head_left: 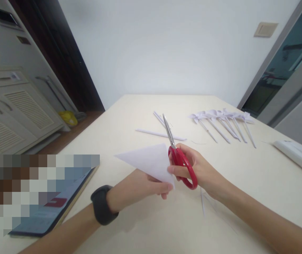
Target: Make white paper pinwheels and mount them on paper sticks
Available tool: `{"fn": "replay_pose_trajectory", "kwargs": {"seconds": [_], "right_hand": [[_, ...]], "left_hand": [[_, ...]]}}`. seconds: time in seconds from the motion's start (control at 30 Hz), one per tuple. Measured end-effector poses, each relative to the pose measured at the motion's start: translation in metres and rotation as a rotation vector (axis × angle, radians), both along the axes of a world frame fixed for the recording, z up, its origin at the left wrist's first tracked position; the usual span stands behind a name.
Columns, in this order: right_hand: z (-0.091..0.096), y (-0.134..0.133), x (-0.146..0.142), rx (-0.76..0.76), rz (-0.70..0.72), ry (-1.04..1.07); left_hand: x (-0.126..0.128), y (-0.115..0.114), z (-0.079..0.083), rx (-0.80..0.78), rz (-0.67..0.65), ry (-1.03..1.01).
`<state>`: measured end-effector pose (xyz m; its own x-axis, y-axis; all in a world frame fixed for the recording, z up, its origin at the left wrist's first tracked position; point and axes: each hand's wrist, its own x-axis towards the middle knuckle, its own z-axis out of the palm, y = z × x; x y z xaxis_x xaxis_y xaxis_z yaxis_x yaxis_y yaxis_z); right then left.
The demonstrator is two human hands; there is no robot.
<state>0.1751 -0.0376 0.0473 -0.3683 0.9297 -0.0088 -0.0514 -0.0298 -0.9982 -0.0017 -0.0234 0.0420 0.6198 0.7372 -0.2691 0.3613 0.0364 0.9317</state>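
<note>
A folded triangle of white paper (145,158) is pinched in my left hand (148,185), thumb on top near its lower right corner. Its long point reaches to the left. My right hand (190,162) grips red-handled scissors (178,155), whose blades point up and away from me and look closed. The right thumb lies close to the paper's right edge; whether it touches the paper I cannot tell. Just beyond the scissor tips, thin rolled paper sticks (160,134) lie on the white table (129,116).
Several white paper pinwheels (219,114) on paper sticks lie in a row at the back right. A white roll-like object (296,157) sits at the right edge. At the left front lies a tablet (58,204), partly blurred out. Narrow paper strips (203,204) lie near my right forearm.
</note>
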Motion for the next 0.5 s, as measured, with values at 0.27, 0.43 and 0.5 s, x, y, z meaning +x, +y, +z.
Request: {"fn": "replay_pose_trajectory", "kwargs": {"seconds": [0.27, 0.43, 0.5], "right_hand": [[-0.0042, 0.0038, 0.0014, 0.026, -0.117, -0.016], [-0.0066, 0.0041, 0.0029, 0.047, -0.133, -0.006], [-0.0074, 0.0043, 0.0038, 0.062, -0.150, 0.013]], "left_hand": [[0.0016, 0.0060, -0.0008, 0.104, 0.339, -0.232], [-0.0032, 0.0099, -0.0033, 0.150, 0.326, -0.255], [-0.0031, 0.0094, -0.0031, 0.149, 0.310, -0.233]]}}
